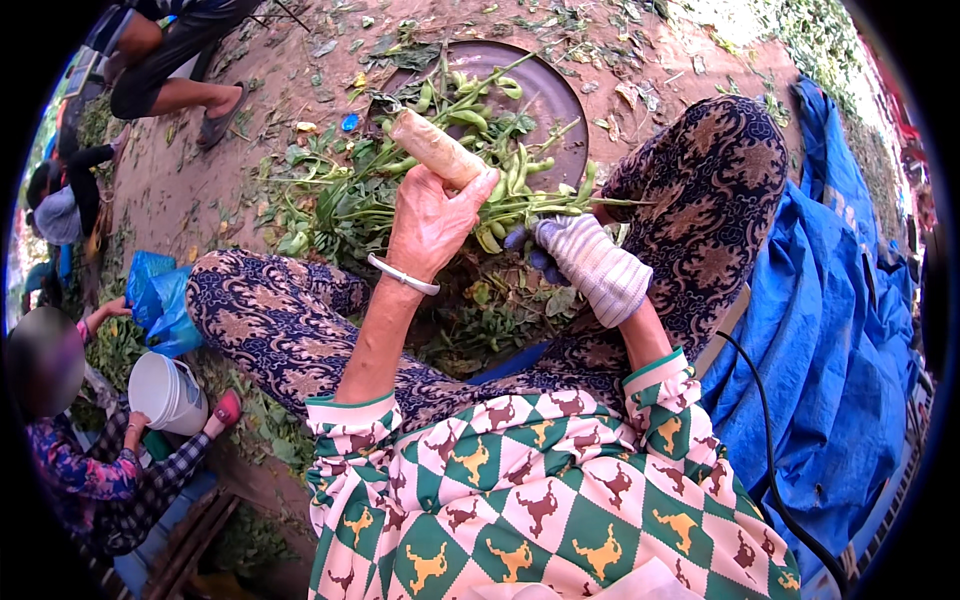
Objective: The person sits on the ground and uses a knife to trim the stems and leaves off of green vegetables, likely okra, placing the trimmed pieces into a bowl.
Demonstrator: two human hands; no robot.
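Note:
My left hand (437, 222), bare with a white bangle at the wrist, is closed round a short thick cylinder (430, 143), off-white and worn brown. Its far end points up and left. My right hand (592, 262) wears a pale striped knit glove with purple fingertips and is closed on the stems of green bean stalks (515, 208). Fat green pods (518, 165) and leaves hang on these stalks, in front of both hands. Beneath them lies a brown round tray (560, 100), partly covered by stalks and pods.
Blue tarpaulin (800, 370) lies to my right, with a black cable (765, 420) beside me. Leaf litter covers the earth ground (290, 110). At left, a person (85, 470) touches a white bucket (160, 392) and a blue plastic bag (162, 305). Another person's legs (165, 90) are at far left.

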